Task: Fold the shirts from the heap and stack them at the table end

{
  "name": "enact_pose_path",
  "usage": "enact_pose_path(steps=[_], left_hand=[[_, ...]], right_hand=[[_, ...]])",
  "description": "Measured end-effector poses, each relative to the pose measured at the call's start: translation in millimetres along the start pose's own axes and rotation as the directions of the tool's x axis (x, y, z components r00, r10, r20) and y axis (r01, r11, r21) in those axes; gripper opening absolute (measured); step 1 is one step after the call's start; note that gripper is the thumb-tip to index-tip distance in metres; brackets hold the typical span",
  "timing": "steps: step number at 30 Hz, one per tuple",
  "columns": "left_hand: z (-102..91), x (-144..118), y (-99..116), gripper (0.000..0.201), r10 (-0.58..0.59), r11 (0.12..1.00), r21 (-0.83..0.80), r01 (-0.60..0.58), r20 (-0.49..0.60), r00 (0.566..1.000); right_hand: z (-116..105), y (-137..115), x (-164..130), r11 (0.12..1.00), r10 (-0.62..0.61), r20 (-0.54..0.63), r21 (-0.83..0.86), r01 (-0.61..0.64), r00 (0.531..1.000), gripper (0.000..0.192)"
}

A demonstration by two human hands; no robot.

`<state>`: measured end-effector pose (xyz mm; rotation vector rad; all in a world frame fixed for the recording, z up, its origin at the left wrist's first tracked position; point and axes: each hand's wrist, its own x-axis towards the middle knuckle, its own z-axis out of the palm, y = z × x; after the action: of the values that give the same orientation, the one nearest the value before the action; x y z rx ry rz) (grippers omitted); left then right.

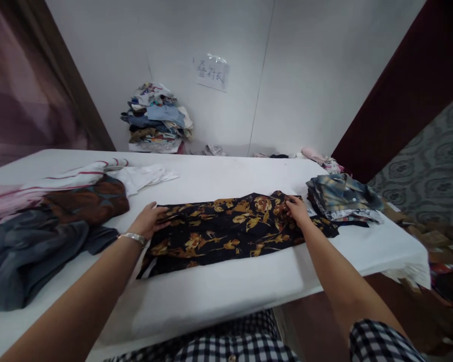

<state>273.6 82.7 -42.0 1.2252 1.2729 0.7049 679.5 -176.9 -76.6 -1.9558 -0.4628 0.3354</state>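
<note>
A black shirt with a gold floral print (226, 232) lies spread flat and partly folded on the white table (219, 296). My left hand (148, 220) rests on the shirt's left end, fingers laid on the cloth, a silver bracelet on the wrist. My right hand (296, 209) pinches the fabric at the shirt's right end, near its top edge.
A loose heap of unfolded clothes (49, 221) covers the table's left side. A small stack of folded shirts (342, 197) sits at the right edge. Against the far wall stands a tall pile of folded garments (156, 118) below a paper sign (211, 73).
</note>
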Motion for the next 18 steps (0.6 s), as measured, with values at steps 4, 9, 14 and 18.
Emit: enact_pose_path(steps=[4, 9, 14, 18], left_hand=[[5.0, -3.6, -4.0, 0.081, 0.335, 0.843, 0.414, -0.344, 0.097, 0.937], [7.4, -11.2, -9.7, 0.079, 0.454, 0.477, 0.615, -0.628, 0.439, 0.775], [1.6, -15.9, -13.8, 0.082, 0.364, 0.297, 0.688, -0.662, 0.560, 0.744], [-7.2, -14.8, -15.0, 0.079, 0.338, 0.172, 0.735, -0.656, 0.581, 0.740]], right_hand=[[1.1, 3.6, -6.4, 0.995, -0.023, 0.064, 0.096, 0.017, 0.998, 0.076], [7.8, 0.5, -17.8, 0.991, -0.085, 0.160, 0.115, 0.067, 0.983, 0.097], [11.3, -2.1, -24.8, 0.985, -0.123, 0.177, 0.140, 0.099, 0.976, 0.086], [11.0, 0.1, -23.6, 0.974, -0.141, 0.115, 0.194, 0.117, 0.983, 0.081]])
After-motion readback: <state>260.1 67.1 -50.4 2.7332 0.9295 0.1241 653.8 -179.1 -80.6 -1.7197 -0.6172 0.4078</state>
